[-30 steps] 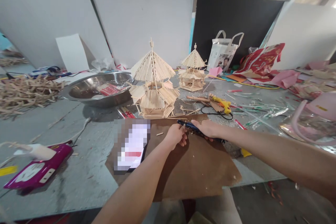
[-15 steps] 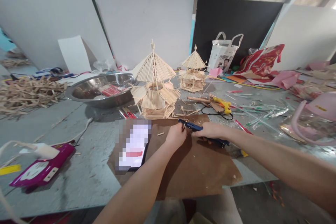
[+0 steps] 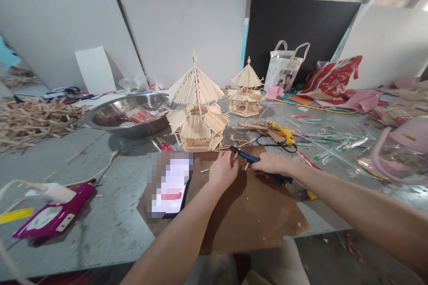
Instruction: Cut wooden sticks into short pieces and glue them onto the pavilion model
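My right hand (image 3: 269, 162) is closed round the handles of a dark blue hand cutter (image 3: 245, 155), its dark jaws pointing left. At those jaws, my left hand (image 3: 224, 167) is pinched on a thin wooden stick (image 3: 236, 155), mostly hidden by the fingers. Under the cutter a short cut piece (image 3: 246, 166) shows against the brown board (image 3: 247, 218). Another short stick piece (image 3: 204, 170) lies left of my left hand. Just beyond the hands stands a pagoda model of wooden sticks (image 3: 197, 120), with a smaller stick pagoda (image 3: 246, 91) behind it.
A phone (image 3: 174, 187) lies on the board's left side. Farther left are a purple power strip (image 3: 55, 211), a steel basin (image 3: 133, 129) and a stick pile (image 3: 43, 118). To the right lie a yellow glue gun (image 3: 282, 131), plastic wrappers (image 3: 341, 147) and a pink-handled jug (image 3: 394, 151).
The cutter and my right hand have shifted slightly right. A short stick piece now shows below the cutter. My left hand has turned a little, its fingers pointing more forward.
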Motion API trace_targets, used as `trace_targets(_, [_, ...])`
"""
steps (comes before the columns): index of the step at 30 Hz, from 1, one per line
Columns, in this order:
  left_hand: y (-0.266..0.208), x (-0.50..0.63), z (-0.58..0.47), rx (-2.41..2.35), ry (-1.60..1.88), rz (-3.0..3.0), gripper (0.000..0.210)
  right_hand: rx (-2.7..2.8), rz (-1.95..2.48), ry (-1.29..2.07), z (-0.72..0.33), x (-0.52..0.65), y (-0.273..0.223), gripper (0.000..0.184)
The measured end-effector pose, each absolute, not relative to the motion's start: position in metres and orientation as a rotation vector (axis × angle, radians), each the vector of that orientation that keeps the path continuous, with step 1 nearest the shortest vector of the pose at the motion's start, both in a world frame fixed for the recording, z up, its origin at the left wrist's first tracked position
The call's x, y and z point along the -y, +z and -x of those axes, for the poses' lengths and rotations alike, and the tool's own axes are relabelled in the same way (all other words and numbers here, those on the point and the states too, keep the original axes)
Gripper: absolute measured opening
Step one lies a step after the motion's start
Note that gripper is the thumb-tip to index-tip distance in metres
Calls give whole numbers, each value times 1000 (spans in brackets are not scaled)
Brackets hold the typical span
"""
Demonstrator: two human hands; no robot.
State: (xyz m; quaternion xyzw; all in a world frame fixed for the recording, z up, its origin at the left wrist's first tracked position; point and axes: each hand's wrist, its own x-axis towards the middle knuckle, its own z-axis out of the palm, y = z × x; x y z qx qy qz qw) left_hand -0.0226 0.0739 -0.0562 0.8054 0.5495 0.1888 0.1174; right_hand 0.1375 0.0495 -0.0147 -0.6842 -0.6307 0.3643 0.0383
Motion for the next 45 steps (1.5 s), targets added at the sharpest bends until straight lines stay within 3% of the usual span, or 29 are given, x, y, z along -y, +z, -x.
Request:
trace_targets(6, [-56, -75, 23, -1648, 437, -2401, 30, 2028, 2171, 995, -129, -46, -8, 17])
trace_targets(12, [-53, -73, 24, -1653, 496, -2414, 35, 2193, 2149, 668, -122, -43, -3, 20])
trace_targets(20, [-53, -80, 29, -1333, 697, -2257, 33, 2142, 2154, 510, -129, -39, -15, 18])
trace_targets(28, [-52, -82, 29, -991, 808, -1892, 38, 2173, 2029, 505, -139, -35, -18, 19])
trace_targets(36, [-62, -84, 28, -1109, 967, -1876, 31, 2129, 2145, 520, -130, -36, -14, 23])
trace_targets(45, [-55, -80, 31, -1081, 932, -2012, 36, 2141, 2082, 570, -134, -35, -13, 23])
